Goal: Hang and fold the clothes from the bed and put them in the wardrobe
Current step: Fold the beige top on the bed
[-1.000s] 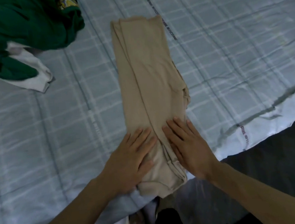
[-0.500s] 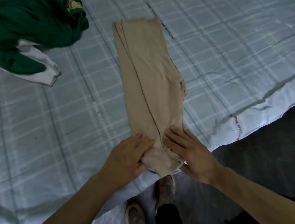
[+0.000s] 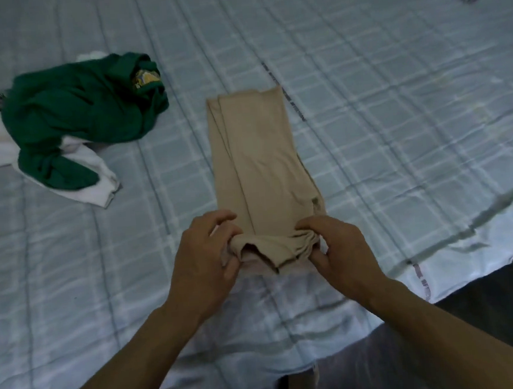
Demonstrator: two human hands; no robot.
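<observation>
Left hand and right hand pinch the bunched near edge of the beige garment (fingertips buried in folds).

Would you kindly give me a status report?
Left hand, right hand: each pinches near end of beige garment. Rest lies flat on bed. Green garment off left, clear.

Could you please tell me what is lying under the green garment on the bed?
A white garment sticks out from beneath the green garment at its left and near edges. Whatever else lies beneath is covered.
</observation>
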